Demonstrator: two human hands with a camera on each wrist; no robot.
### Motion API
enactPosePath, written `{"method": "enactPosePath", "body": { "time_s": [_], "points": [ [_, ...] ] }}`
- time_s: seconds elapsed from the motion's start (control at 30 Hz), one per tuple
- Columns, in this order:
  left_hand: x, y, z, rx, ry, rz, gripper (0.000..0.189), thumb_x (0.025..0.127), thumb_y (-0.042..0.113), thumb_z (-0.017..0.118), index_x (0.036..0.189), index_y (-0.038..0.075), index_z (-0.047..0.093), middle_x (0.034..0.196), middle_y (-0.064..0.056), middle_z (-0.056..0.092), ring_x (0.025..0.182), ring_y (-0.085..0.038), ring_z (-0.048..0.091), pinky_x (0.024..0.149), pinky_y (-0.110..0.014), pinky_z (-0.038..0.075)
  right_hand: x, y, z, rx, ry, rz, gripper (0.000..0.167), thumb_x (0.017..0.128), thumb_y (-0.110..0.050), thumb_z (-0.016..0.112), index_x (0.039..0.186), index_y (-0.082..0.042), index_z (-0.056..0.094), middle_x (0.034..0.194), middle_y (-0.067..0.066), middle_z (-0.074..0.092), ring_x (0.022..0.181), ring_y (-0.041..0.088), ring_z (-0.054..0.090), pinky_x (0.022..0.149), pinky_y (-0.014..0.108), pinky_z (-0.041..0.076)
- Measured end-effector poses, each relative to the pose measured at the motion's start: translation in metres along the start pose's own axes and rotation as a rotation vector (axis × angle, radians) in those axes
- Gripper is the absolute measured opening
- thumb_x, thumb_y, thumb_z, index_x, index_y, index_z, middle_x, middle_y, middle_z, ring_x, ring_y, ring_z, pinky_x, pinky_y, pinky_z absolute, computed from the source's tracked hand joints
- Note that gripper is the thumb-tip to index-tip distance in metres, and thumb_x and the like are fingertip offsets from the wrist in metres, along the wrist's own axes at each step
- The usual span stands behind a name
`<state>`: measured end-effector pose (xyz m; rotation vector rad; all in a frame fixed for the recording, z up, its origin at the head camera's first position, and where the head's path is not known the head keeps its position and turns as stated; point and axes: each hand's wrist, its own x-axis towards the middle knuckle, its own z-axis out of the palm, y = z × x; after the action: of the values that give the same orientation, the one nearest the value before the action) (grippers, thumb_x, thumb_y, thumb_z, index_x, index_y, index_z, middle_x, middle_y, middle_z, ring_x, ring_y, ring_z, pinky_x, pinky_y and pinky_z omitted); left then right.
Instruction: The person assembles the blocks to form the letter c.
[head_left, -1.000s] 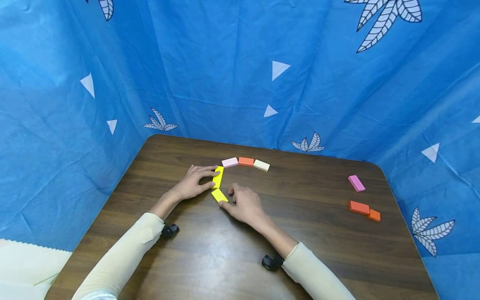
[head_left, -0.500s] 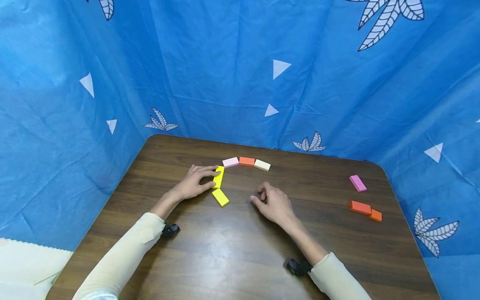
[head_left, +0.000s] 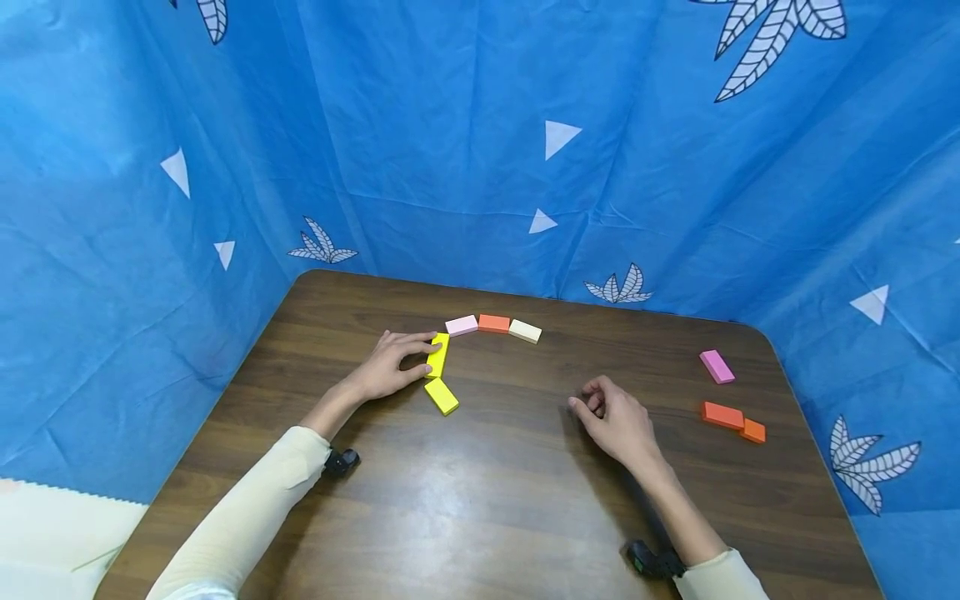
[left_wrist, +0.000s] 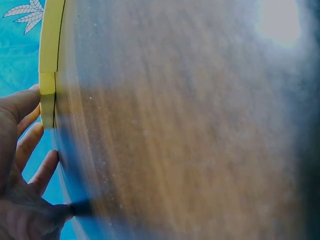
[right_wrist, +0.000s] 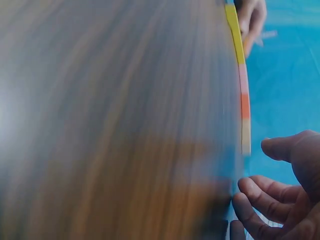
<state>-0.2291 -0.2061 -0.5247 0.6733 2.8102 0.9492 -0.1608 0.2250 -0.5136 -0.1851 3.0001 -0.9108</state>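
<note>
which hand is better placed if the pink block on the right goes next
Likely the right hand: it holds nothing and is closer to the pink block, while the left hand touches a yellow block.

One yellow block point(head_left: 438, 361) is looking as bright as a lemon, and a second yellow block point(head_left: 442, 397) is matching it. A pale pink block point(head_left: 461, 326) is looking soft, a red-orange block point(head_left: 493, 323) is looking warm, and a cream block point(head_left: 525, 331) is looking almost white. A stronger pink block point(head_left: 717, 367), a red block point(head_left: 723, 415) and a small orange block point(head_left: 753, 431) are showing bold colours. The brown table point(head_left: 517, 475) is showing darker wood streaks. The blue cloth point(head_left: 420, 125) is wearing white triangles point(head_left: 557, 137) and white leaves point(head_left: 821, 18) with dark lines. The sleeves point(head_left: 247, 508) are looking cream.
</note>
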Motion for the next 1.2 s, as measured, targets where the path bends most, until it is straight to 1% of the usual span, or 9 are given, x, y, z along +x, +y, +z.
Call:
{"method": "enactPosePath", "body": {
  "time_s": [0.1, 0.2, 0.3, 0.43, 0.63, 0.73, 0.83, 0.97, 1.2],
  "points": [
    [0.000, -0.001, 0.001, -0.007, -0.004, -0.009, 0.047, 0.106, 0.029, 0.070, 0.152, 0.021, 0.064, 0.170, -0.004, 0.050, 0.159, -0.038, 0.041, 0.133, -0.074, 0.002, -0.007, 0.022, -0.015, -0.015, 0.024, 0.015, 0.034, 0.104, -0.040, 0.072, 0.116, -0.009, 0.071, 0.091, 0.003, 0.070, 0.079, 0.015, 0.061, 0.069, 0.031, 0.045],
    [-0.001, -0.001, 0.000, -0.008, -0.001, -0.012, 0.047, 0.106, 0.028, 0.070, 0.152, 0.021, 0.064, 0.170, -0.004, 0.049, 0.158, -0.039, 0.041, 0.133, -0.075, 0.002, -0.014, 0.042, -0.026, -0.017, 0.061, 0.014, 0.031, 0.104, -0.037, 0.072, 0.114, -0.008, 0.072, 0.094, 0.006, 0.071, 0.086, 0.021, 0.064, 0.074, 0.034, 0.046],
    [-0.001, -0.002, -0.001, -0.001, 0.001, -0.014, 0.047, 0.106, 0.028, 0.071, 0.152, 0.021, 0.064, 0.170, -0.004, 0.049, 0.158, -0.040, 0.041, 0.132, -0.076, 0.002, -0.021, 0.058, -0.035, -0.012, 0.110, 0.005, 0.028, 0.104, -0.034, 0.074, 0.112, -0.007, 0.073, 0.100, 0.011, 0.072, 0.094, 0.028, 0.064, 0.082, 0.040, 0.046],
    [-0.001, -0.004, 0.000, 0.008, 0.003, -0.011, 0.047, 0.106, 0.028, 0.071, 0.152, 0.022, 0.064, 0.170, -0.004, 0.049, 0.157, -0.040, 0.041, 0.132, -0.077, 0.003, -0.030, 0.076, -0.050, -0.008, 0.154, 0.018, 0.030, 0.103, -0.033, 0.075, 0.115, -0.006, 0.073, 0.110, 0.017, 0.072, 0.103, 0.034, 0.063, 0.089, 0.048, 0.044],
    [-0.001, -0.003, 0.000, -0.002, 0.003, 0.005, 0.047, 0.105, 0.026, 0.072, 0.151, 0.020, 0.065, 0.169, -0.006, 0.050, 0.158, -0.040, 0.042, 0.131, -0.077, 0.003, -0.041, 0.103, -0.073, -0.039, 0.226, 0.029, 0.036, 0.101, -0.026, 0.076, 0.124, 0.001, 0.071, 0.124, 0.030, 0.067, 0.109, 0.043, 0.058, 0.087, 0.049, 0.038],
    [0.000, -0.002, 0.000, 0.001, 0.002, 0.004, 0.047, 0.105, 0.027, 0.071, 0.151, 0.020, 0.065, 0.169, -0.006, 0.050, 0.158, -0.040, 0.042, 0.132, -0.077, 0.003, -0.046, 0.113, -0.082, -0.049, 0.234, 0.051, 0.040, 0.101, -0.026, 0.077, 0.129, 0.003, 0.070, 0.131, 0.035, 0.064, 0.111, 0.047, 0.055, 0.085, 0.049, 0.034],
    [0.000, -0.001, 0.000, 0.007, 0.011, 0.009, 0.047, 0.106, 0.027, 0.071, 0.151, 0.020, 0.065, 0.169, -0.006, 0.050, 0.155, -0.041, 0.044, 0.131, -0.078, 0.004, -0.050, 0.120, -0.088, -0.056, 0.223, 0.069, 0.043, 0.101, -0.023, 0.076, 0.133, 0.004, 0.068, 0.135, 0.037, 0.062, 0.115, 0.050, 0.053, 0.090, 0.054, 0.032],
    [0.000, 0.000, -0.001, -0.002, 0.016, 0.016, 0.047, 0.105, 0.026, 0.072, 0.151, 0.019, 0.065, 0.168, -0.007, 0.051, 0.154, -0.043, 0.044, 0.130, -0.079, 0.004, -0.051, 0.129, -0.092, -0.077, 0.210, 0.076, 0.042, 0.099, -0.012, 0.074, 0.135, 0.008, 0.064, 0.137, 0.040, 0.059, 0.119, 0.053, 0.052, 0.095, 0.059, 0.028],
    [-0.002, 0.000, -0.001, -0.007, 0.005, 0.011, 0.046, 0.105, 0.026, 0.072, 0.150, 0.019, 0.065, 0.169, -0.006, 0.051, 0.158, -0.041, 0.042, 0.132, -0.077, 0.003, -0.052, 0.145, -0.094, -0.117, 0.206, 0.096, 0.040, 0.098, 0.000, 0.068, 0.135, 0.013, 0.062, 0.134, 0.045, 0.053, 0.120, 0.058, 0.046, 0.093, 0.065, 0.024]
  ]
}}
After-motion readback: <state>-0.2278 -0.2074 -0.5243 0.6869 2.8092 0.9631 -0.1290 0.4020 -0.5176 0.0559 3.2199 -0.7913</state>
